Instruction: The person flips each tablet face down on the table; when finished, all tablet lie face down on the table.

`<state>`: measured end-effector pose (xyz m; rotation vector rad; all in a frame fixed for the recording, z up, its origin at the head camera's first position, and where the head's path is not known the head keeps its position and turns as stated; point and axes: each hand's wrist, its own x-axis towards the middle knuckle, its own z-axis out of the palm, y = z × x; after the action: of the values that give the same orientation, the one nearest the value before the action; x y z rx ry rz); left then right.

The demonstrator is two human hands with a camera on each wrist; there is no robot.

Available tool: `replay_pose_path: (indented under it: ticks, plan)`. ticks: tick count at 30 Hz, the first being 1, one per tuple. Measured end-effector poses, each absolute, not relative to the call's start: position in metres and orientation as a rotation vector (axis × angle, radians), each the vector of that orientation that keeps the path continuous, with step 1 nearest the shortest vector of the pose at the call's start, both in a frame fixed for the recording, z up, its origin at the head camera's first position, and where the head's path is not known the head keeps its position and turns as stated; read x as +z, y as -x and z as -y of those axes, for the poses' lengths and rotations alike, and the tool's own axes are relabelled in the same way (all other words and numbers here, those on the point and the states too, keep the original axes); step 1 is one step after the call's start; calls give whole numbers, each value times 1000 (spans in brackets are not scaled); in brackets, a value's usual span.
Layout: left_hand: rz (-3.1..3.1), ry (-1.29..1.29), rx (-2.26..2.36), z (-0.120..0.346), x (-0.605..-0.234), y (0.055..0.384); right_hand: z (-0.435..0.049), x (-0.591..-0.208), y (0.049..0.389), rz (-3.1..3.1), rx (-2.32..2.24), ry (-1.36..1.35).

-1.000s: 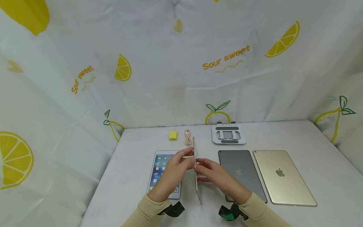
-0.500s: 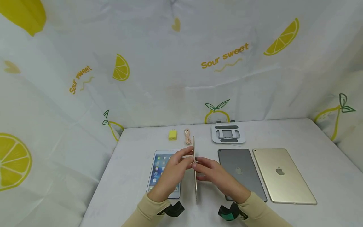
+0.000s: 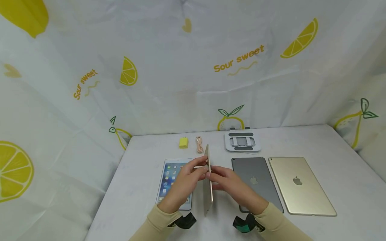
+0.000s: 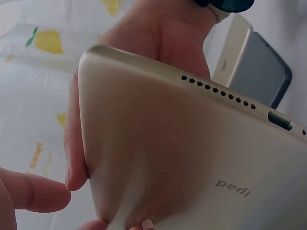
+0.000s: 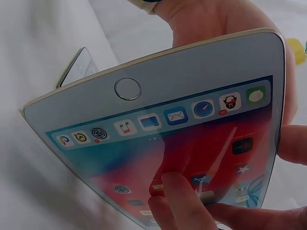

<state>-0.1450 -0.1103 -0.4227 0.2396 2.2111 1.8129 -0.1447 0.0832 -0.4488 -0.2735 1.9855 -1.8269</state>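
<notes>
A gold tablet [image 3: 208, 197] stands on edge between my hands, seen almost side-on in the head view. My left hand [image 3: 184, 184] holds it at its left face, while my right hand [image 3: 232, 185] grips it from the right with the thumb at the upper edge. In the left wrist view, the gold back [image 4: 192, 143] bears the word "iPad", a row of speaker holes and a charging port. The lit screen [image 5: 96, 163], with app icons and a home button [image 5: 128, 89], faces my right hand, whose fingers [image 5: 187, 206] touch it.
A white tablet [image 3: 169, 180], screen lit, lies left. Grey [image 3: 253, 170] and gold [image 3: 297, 187] tablets lie face down on the right. Along the back sit a yellow charger plug [image 3: 183, 143], a coiled cable [image 3: 199, 145] and a folding stand [image 3: 242, 142]. A lemon-print cloth wall [image 3: 181, 100] rises behind.
The held tablet has turned slightly between my hands: its right face showed a sliver before, and now its left face does. Both hands have kept nearly the same place.
</notes>
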Motion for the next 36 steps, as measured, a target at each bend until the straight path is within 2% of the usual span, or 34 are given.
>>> replay_pose_path:
  ticks: [18,36]
  plan:
    - [-2233,-212,1602,105,-456,154,-113,-432,127,-2399,-1699,179]
    - [-2256,-222,1539,108,-461,157,-132,-443,133,-2567,-1549,92]
